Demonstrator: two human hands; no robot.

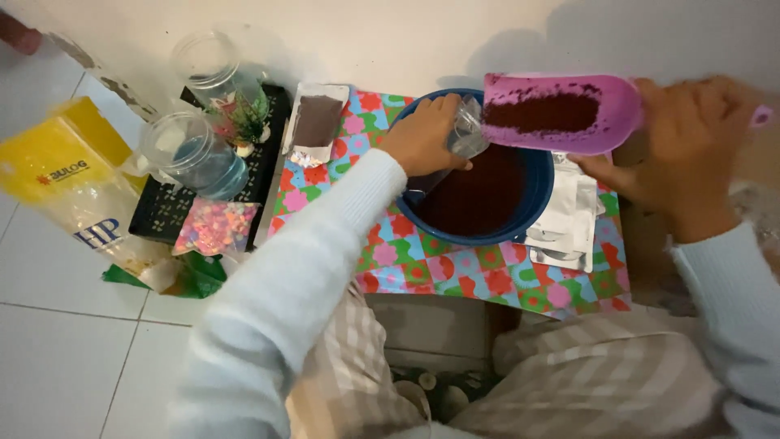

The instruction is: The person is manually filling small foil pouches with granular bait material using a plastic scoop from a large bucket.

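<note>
My right hand (686, 150) grips a pink scoop (561, 114) loaded with dark reddish-brown powder, held level above the right rim of a blue bowl (536, 207). The bowl holds more of the same powder. My left hand (422, 134) holds a small clear plastic pouch (467, 130) over the bowl's left side, its mouth toward the scoop's tip. The bowl stands on a low table with a colourful flower-patterned cover (455, 268).
A filled pouch of brown powder (315, 122) lies left of the bowl, silver pouches (569, 215) to its right. On the white tile floor at left: two clear jars (195, 150) on a black tray, a bag of coloured bits (215, 228), a yellow sack (65, 179).
</note>
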